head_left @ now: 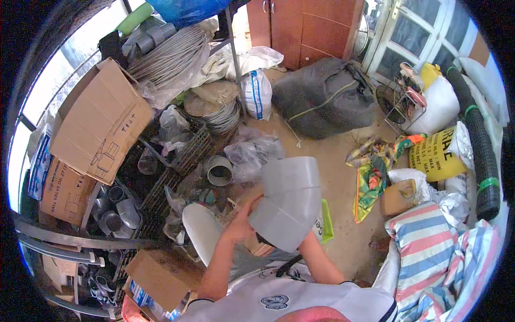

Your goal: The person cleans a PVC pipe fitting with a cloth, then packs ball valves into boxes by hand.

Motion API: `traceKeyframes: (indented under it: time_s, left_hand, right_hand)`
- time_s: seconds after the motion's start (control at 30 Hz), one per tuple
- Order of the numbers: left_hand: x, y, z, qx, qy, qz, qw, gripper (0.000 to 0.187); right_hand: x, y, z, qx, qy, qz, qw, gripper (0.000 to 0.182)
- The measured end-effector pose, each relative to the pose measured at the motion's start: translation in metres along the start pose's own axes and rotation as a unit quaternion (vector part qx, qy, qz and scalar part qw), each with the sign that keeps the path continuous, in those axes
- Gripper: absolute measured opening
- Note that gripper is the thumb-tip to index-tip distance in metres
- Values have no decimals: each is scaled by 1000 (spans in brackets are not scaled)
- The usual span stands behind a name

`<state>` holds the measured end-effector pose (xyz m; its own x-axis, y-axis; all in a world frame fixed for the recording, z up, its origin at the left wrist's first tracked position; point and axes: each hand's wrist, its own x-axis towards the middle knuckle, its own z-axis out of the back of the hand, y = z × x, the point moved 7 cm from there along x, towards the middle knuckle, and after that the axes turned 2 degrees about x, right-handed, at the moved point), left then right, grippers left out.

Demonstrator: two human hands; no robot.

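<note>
A large grey plastic pipe elbow [289, 198] is held up in front of my body, its bend facing right. My left hand [241, 226] grips it at the lower left rim, with some fingers hidden behind it. My right hand [304, 242] supports it from the lower right side; nearly all of that hand is hidden behind the elbow. Just beyond, a short grey pipe fitting [220, 170] stands on the floor beside crumpled clear plastic bags [252, 155]. A white rounded object [203, 231] is left of my left hand.
On the left, a metal rack [70, 241] holds grey fittings [115, 212] and cardboard boxes [102, 121]. An open carton [166, 273] sits near my left arm. A big dark bag [324, 96] lies ahead. To the right are striped sacks [429, 241] and a black mesh roll [480, 155].
</note>
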<state>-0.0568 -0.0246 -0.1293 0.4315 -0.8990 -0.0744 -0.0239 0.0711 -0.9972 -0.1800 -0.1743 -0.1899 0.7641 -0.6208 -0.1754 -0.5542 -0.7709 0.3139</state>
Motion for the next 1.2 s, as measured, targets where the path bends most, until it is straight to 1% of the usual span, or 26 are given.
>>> traceKeyframes:
  time_s: [0.07,0.1,0.17,0.23,0.3,0.33,0.37,0.4,0.43,0.47,0.53,0.57,0.6,0.67,0.77,0.8,0.87,0.9,0.93,0.97,1.0,1.03,1.07,1.1,1.13,1.2]
  left_hand:
    - [-1,-11,7,74,-8,-46,996,84]
    - [-1,-15,13,72,-11,-43,996,84]
    - [-9,-5,38,130,-42,65,989,61]
    - [-18,9,76,30,-151,69,986,42]
    - [-31,-5,105,-52,-222,27,973,39]
    - [-38,-49,118,-60,-259,-88,960,35]
    - [-41,-79,115,-55,-257,-155,952,30]
    - [-41,-98,116,-25,-222,-216,951,29]
    - [-39,-127,105,-22,-181,-266,947,30]
    - [-37,-157,89,-18,-139,-317,938,31]
    - [-30,-173,62,6,-79,-324,943,39]
    - [-27,-182,38,97,-62,-299,947,46]
    - [-24,-186,14,187,-43,-272,943,53]
    - [-20,-189,-33,419,8,-339,842,59]
    - [-18,-191,-45,431,23,-328,840,60]
    - [-14,-191,-42,431,22,-328,840,60]
    - [-2,-192,-34,417,14,-350,839,55]
    - [5,-191,-29,416,14,-351,839,55]
    - [14,-192,-18,378,-14,-338,862,52]
    - [23,-193,-9,339,-42,-323,882,48]
    - [32,-194,-6,339,-42,-322,883,48]
    - [42,-197,5,296,-100,-303,900,46]
    - [49,-197,16,251,-158,-282,913,44]
    - [55,-194,20,223,-181,-281,916,40]
    - [54,-194,12,225,-180,-279,916,40]
    - [41,-198,-12,348,-182,-304,868,42]
  right_hand:
    - [5,-2,-3,-2,27,15,1000,95]
    - [17,-2,-4,-1,38,20,999,95]
    - [10,12,12,7,46,25,999,95]
    - [26,8,14,17,51,28,998,94]
    - [35,20,25,29,60,38,997,94]
    - [28,14,32,35,66,47,996,94]
    - [22,14,12,36,63,46,996,94]
    - [9,20,-22,-99,-2,67,993,95]
    - [1,25,-39,-233,-65,85,967,96]
    - [3,22,-38,-233,-64,83,967,96]
    - [5,1,-32,-43,-52,-24,997,97]
    - [2,-4,-34,-43,-53,-25,997,97]
    - [-3,-11,-40,-91,-30,-25,995,100]
    - [-7,-11,-51,-140,-4,-26,990,102]
    - [-12,-4,-71,-148,8,-37,988,113]
    - [-10,0,-70,-148,9,-38,988,113]
    - [-15,-1,-66,-236,55,-85,966,113]
    - [-10,-5,-58,-215,53,-77,972,108]
    - [-6,-6,-50,-216,53,-76,972,108]
    - [-4,-6,-46,-265,66,-67,960,106]
    - [-2,-6,-43,-312,80,-58,945,104]
    - [-3,-4,-50,-342,68,-24,937,111]
    - [-4,-8,-52,-340,67,-25,938,111]
    - [-4,-9,-53,-349,55,-7,936,108]
    - [-4,-8,-52,-357,42,12,933,105]
    - [2,-7,-49,-327,57,5,943,101]
